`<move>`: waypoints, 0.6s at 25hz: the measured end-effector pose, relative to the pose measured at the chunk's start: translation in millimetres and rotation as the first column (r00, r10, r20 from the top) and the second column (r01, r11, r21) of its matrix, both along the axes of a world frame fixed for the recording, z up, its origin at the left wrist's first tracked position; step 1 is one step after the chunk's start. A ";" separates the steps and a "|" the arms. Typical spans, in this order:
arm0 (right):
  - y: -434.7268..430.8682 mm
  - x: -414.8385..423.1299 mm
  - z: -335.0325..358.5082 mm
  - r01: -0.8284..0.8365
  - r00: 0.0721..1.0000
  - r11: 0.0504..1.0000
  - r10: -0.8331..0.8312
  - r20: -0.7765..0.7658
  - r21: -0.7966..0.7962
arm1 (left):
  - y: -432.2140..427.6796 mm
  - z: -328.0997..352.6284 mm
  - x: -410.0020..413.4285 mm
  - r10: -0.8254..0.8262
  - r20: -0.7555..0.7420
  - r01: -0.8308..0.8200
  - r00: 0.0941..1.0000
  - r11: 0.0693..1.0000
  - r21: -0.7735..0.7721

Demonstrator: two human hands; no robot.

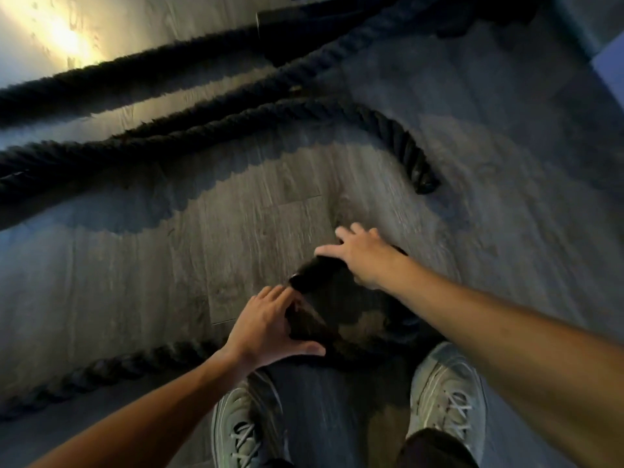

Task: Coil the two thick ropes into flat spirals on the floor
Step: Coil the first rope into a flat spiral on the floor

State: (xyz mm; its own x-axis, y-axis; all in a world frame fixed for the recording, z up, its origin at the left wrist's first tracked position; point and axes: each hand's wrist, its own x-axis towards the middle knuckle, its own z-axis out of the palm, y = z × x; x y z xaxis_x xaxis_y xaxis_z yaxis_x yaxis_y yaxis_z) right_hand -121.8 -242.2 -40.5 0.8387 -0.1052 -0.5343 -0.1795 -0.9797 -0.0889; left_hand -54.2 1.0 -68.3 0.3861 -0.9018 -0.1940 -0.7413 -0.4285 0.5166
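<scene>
A thick black rope (pixel 111 366) runs in from the lower left and curls into a tight first loop in front of my feet, ending in a smooth black capped end (pixel 312 273). My left hand (pixel 270 327) presses on the left side of that loop, fingers spread. My right hand (pixel 363 258) lies over the loop's far side near the capped end, fingers apart. A second thick black rope (pixel 236 121) lies across the floor beyond, its end (pixel 422 173) curving down to the right.
Grey wood-plank floor (pixel 263 211) all around. My two light sneakers (pixel 445 393) stand just behind the loop. More black rope (pixel 111 76) stretches across the upper left, toward a dark base (pixel 287 32) at the top. A bright light patch lies top left.
</scene>
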 end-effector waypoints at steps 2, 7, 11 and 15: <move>10.1 -0.5 4.4 -0.068 0.997 0.998 0.067 -0.036 -0.012 | -0.2 3.2 0.8 0.166 -0.042 -0.170 0.985 0.977 -0.127; -1.9 -17.2 6.2 -0.062 0.997 0.991 0.066 -0.028 0.122 | -25.5 7.9 20.0 0.170 -0.153 -0.190 0.973 0.974 -0.121; -10.3 -55.8 0.7 0.321 0.932 0.870 -0.361 0.039 0.374 | -43.7 3.6 49.9 -0.010 -0.191 0.012 0.982 1.000 0.011; 22.0 -117.6 0.4 0.837 0.544 0.547 -0.835 -0.076 -0.021 | -51.5 11.4 52.5 -0.127 -0.153 0.138 0.980 0.988 0.066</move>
